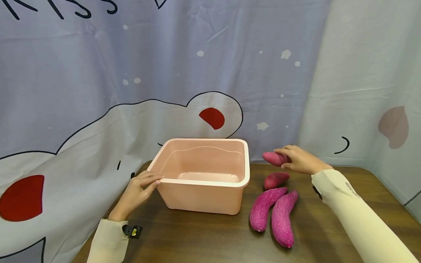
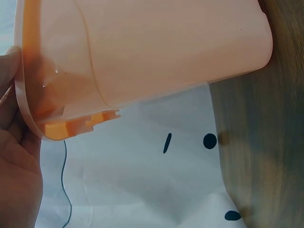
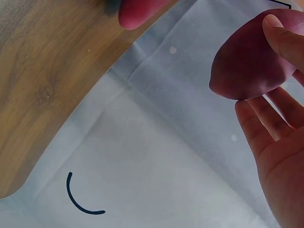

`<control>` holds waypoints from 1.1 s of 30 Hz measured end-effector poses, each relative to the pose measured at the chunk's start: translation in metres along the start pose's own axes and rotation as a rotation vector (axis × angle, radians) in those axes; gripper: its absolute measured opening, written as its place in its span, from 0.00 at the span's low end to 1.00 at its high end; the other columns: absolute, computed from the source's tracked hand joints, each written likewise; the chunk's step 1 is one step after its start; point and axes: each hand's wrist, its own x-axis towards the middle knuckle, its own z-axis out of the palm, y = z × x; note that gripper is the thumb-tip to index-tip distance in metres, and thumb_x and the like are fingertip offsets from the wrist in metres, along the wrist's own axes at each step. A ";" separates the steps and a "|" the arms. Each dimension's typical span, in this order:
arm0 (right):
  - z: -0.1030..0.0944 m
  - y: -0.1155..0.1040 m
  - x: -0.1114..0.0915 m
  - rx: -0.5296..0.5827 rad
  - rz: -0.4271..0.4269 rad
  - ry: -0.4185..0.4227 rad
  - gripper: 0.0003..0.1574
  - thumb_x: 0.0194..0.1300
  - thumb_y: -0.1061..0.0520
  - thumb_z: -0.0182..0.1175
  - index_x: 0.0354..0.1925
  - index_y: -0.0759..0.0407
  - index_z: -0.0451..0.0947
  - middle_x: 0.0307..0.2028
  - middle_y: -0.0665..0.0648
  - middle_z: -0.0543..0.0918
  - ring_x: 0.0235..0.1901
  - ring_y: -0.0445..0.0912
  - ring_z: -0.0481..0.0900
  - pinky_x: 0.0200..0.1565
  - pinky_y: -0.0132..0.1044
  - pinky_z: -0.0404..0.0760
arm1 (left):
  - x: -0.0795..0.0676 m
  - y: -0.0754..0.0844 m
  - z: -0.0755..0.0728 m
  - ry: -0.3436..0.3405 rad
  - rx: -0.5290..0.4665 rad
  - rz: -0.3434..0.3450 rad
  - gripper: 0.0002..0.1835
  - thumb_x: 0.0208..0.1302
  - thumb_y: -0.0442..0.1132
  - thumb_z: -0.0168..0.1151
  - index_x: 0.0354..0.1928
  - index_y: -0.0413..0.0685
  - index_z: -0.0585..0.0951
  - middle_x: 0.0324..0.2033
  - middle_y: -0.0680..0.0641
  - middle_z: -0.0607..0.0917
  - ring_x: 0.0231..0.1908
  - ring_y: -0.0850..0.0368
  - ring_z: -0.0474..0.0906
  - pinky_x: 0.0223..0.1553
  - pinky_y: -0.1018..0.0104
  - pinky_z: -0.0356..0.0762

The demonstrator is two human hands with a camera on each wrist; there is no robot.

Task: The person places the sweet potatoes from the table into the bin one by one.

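A peach-coloured plastic tub (image 1: pixel 200 197) stands on the table. My left hand (image 1: pixel 139 191) grips its rim at the front left corner; in the left wrist view the thumb (image 2: pixel 8 66) lies against that rim. Right of the tub, my right hand (image 1: pixel 300 160) holds a reddish sweet potato (image 1: pixel 273 158) above the table, thumb on one side and fingertips on the other, as the right wrist view shows (image 3: pixel 251 59). Below it lies a second sweet potato (image 1: pixel 276 180). Nearer to me are two long, curved magenta vegetables, like eggplants, one on the left (image 1: pixel 263 210) and one on the right (image 1: pixel 282 221).
The brown wooden table (image 1: pixel 197 237) ends at the back against a hanging printed cloth (image 1: pixel 158 65), which also covers the left and right sides. A dark watch (image 1: pixel 132 231) sits on my left wrist.
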 end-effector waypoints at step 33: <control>-0.022 -0.016 0.029 0.005 0.044 -0.036 0.31 0.52 0.62 0.71 0.55 0.68 0.76 0.44 0.65 0.81 0.44 0.57 0.77 0.46 0.50 0.76 | 0.011 0.035 -0.006 0.021 -0.010 -0.007 0.12 0.45 0.15 0.66 0.34 0.28 0.85 0.31 0.37 0.86 0.34 0.46 0.78 0.41 0.85 0.70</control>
